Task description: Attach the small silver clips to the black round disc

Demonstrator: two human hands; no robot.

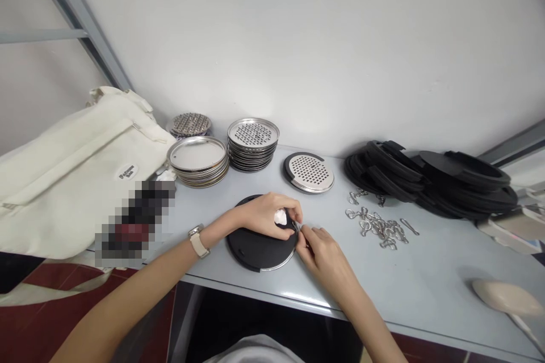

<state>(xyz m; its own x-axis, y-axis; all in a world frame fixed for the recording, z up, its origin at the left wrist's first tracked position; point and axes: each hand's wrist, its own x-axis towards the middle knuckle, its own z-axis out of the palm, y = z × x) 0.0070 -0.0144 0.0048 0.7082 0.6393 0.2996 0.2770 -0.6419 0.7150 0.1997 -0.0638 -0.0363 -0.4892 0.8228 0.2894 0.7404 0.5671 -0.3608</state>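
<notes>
— Where is the black disc (251,249) placed?
— It is laid flat on the bench (319,210), partly covered by the left hand (266,212); the right hand (321,247) is set just beyond its right edge.

— And the small metal piece (297,227)?
— At the disc's right edge, flanked by both sets of fingertips, so neither hand is clearly nearer. Its long axis is too hidden to be told.

— How are the hands held?
— The right is nearly closed, with the piece apparently pinched. The left is half curled; whether the piece is also gripped by it cannot be told. A white wad (280,216) is seen inside its curl, held or resting.

— What is found farther out?
— Loose metal clips (378,227) are scattered to the right, and a perforated plate (314,173) is set beyond the hands, towards the wall (298,57).
</notes>
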